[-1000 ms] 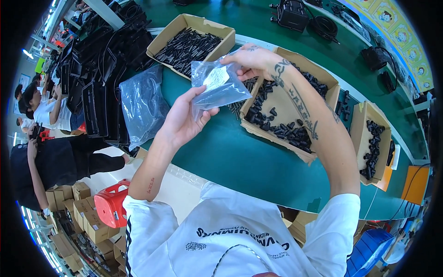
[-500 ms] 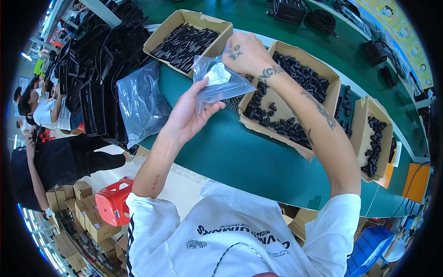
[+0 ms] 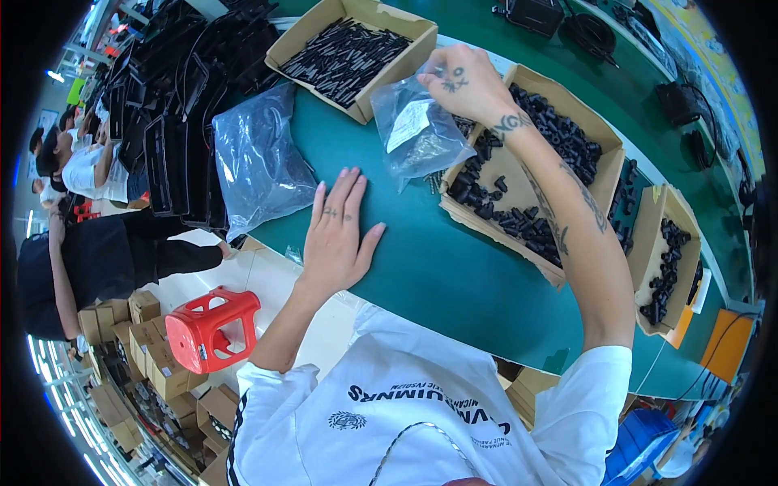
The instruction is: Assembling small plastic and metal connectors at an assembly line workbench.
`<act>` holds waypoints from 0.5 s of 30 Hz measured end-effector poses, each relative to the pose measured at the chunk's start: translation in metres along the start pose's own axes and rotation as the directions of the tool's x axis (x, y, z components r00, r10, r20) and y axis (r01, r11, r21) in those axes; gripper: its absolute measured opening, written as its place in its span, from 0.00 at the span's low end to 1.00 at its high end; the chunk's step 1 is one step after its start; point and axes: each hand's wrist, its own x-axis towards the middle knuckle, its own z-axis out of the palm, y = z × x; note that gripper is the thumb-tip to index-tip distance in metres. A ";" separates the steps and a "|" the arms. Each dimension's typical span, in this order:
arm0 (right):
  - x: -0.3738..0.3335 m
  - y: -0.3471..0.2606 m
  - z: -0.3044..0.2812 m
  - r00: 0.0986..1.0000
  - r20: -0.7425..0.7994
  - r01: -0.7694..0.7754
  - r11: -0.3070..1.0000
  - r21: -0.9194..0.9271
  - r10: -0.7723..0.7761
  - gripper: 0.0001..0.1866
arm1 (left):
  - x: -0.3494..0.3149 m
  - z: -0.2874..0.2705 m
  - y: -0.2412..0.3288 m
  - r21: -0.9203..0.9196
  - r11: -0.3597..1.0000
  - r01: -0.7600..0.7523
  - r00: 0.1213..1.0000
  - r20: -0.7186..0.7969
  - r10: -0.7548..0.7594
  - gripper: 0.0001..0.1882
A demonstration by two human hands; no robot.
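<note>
The right hand pinches a clear bag; the left hand lies spread, palm down. A box stands nearby.

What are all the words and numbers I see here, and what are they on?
White shirt: dark letters, seen upside down; I won't copy them out.
Label with the clear bag in the right hand: too small to read.
Right forearm: dark tattoo, too unclear to read.
Red stool: small sticker, too blurred to read.
</note>
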 end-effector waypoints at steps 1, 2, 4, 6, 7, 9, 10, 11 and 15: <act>0.000 0.001 0.000 0.999 -0.017 0.042 0.998 -0.054 -0.043 0.14 | 0.002 -0.002 0.002 0.011 1.000 -0.012 1.000 0.021 0.012 0.32; -0.002 -0.001 -0.002 0.996 -0.035 0.080 0.990 -0.112 -0.085 0.15 | 0.003 0.000 0.001 0.009 1.000 -0.008 1.000 0.014 0.008 0.32; -0.014 -0.005 -0.006 0.981 -0.108 0.141 0.975 -0.171 -0.160 0.20 | 0.007 0.005 -0.001 -0.100 0.994 -0.041 0.999 0.009 0.042 0.31; -0.029 -0.023 -0.016 0.846 -0.189 0.412 0.837 -0.360 -0.498 0.23 | 0.010 0.009 -0.003 -0.116 0.993 -0.005 0.999 -0.035 0.001 0.30; -0.041 -0.031 -0.018 0.842 -0.177 0.426 0.830 -0.360 -0.510 0.23 | 0.011 0.011 -0.003 -0.129 0.991 0.026 0.997 -0.072 -0.036 0.29; -0.066 -0.048 -0.020 0.714 0.243 0.699 0.652 -0.293 -0.656 0.24 | 0.020 0.014 -0.003 -0.172 0.984 0.037 0.990 -0.131 -0.060 0.28; -0.073 -0.048 -0.008 0.720 0.337 0.694 0.624 -0.359 -0.607 0.24 | 0.025 0.015 -0.003 -0.211 0.977 0.030 0.982 -0.177 -0.069 0.26; -0.078 -0.047 0.003 0.696 0.357 0.711 0.531 -0.461 -0.623 0.21 | 0.033 0.018 -0.002 -0.216 0.976 0.037 0.979 -0.186 -0.078 0.26; -0.076 -0.044 0.024 0.653 0.355 0.695 0.343 -0.632 -0.669 0.08 | 0.046 0.021 -0.008 -0.380 0.925 0.020 0.951 -0.279 -0.135 0.26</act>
